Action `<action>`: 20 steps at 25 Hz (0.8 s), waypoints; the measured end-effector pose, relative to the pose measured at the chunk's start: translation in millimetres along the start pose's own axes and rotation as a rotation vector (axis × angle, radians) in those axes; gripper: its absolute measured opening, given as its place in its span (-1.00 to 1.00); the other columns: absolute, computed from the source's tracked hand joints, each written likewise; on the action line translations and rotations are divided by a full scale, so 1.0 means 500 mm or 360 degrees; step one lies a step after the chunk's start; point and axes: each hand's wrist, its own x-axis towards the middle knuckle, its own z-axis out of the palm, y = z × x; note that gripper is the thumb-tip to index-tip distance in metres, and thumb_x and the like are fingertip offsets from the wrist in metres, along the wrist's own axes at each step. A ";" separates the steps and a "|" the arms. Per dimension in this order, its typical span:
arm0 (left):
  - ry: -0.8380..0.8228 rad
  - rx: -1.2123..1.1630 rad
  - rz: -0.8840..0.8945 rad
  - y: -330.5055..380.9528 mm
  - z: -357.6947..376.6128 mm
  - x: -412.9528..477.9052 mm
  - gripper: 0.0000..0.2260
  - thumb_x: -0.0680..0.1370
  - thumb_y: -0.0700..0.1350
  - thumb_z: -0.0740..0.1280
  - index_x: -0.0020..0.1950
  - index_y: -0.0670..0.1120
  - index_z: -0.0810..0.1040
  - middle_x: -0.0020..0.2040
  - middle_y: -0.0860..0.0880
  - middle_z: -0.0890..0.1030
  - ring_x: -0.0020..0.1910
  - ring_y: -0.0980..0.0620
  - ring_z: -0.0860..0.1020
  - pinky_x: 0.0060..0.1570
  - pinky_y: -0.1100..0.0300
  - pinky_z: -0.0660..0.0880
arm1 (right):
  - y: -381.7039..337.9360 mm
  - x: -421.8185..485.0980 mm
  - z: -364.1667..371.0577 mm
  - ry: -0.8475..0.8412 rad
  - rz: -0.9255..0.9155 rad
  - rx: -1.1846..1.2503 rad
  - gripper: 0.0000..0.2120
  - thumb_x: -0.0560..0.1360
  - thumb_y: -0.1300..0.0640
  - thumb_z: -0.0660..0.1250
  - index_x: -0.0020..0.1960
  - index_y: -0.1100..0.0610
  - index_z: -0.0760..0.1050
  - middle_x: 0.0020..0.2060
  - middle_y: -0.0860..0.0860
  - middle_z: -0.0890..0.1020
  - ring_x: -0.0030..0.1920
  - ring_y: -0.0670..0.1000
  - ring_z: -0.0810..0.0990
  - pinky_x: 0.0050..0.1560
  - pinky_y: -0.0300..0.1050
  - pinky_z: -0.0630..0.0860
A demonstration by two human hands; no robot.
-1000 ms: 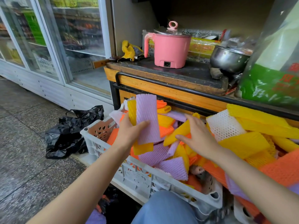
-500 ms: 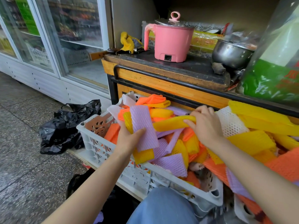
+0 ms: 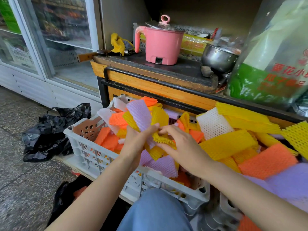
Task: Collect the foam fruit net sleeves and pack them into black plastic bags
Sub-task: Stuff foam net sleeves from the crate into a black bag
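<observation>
A: Your white crate is full of foam sleeves: orange, yellow, purple and white, soft, with little net holes.

B: More of them spill past its right edge.

A: Over the crate's middle, your left hand squeezes a bunch of them.

B: Your right hand pinches a yellow sleeve in that bunch.

A: Your black bag lies crumpled on the floor, by the crate's left corner.
</observation>
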 end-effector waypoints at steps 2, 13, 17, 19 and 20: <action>0.0033 -0.0016 -0.0050 0.001 0.008 -0.003 -0.76 0.47 -0.27 0.40 0.12 -0.20 0.52 -0.10 -0.16 0.63 -0.20 -0.14 0.60 -0.36 0.13 0.53 | 0.008 -0.011 -0.023 -0.0141 -0.0010 0.0008 -0.68 0.52 -0.07 0.27 0.24 -0.03 0.42 0.24 -0.23 0.42 0.20 -0.23 0.40 0.15 -0.48 0.29; 0.0160 0.0044 -0.0091 -0.016 0.019 0.010 -0.55 0.45 -0.25 0.43 0.31 -0.10 0.43 0.13 -0.09 0.62 0.07 -0.12 0.61 0.08 -0.17 0.55 | 0.247 -0.015 -0.174 0.0265 0.0816 -0.0997 -0.18 0.43 -0.17 0.36 0.50 0.18 0.09 0.48 0.11 0.21 0.51 0.12 0.05 0.46 0.14 -0.04; 0.0101 0.0059 -0.0072 -0.020 0.059 0.011 -0.57 0.46 -0.25 0.43 0.30 -0.11 0.43 0.13 -0.10 0.62 0.05 -0.11 0.61 0.06 -0.13 0.56 | 0.288 -0.062 -0.225 0.0277 0.0958 -0.0940 -0.40 0.46 -0.03 0.39 0.39 0.15 0.29 0.30 0.16 0.43 0.31 0.20 0.39 0.24 0.09 0.33; 0.0084 0.0093 -0.0045 -0.024 0.074 0.008 -0.56 0.46 -0.24 0.43 0.31 -0.10 0.43 0.14 -0.09 0.62 0.05 -0.09 0.61 0.06 -0.11 0.56 | 0.280 -0.069 -0.245 0.0386 0.0917 -0.0896 -0.60 0.52 0.06 0.32 0.32 0.13 0.39 0.21 0.14 0.51 0.22 0.19 0.47 0.06 0.06 0.41; 0.0097 0.0113 -0.0023 -0.023 0.079 0.004 -0.55 0.46 -0.24 0.43 0.32 -0.09 0.41 0.15 -0.07 0.61 0.06 -0.06 0.61 0.07 -0.09 0.56 | 0.265 -0.066 -0.251 0.0473 0.0877 -0.0892 -0.65 0.53 0.06 0.30 0.29 0.11 0.43 0.17 0.14 0.55 0.18 0.20 0.50 -0.02 0.04 0.43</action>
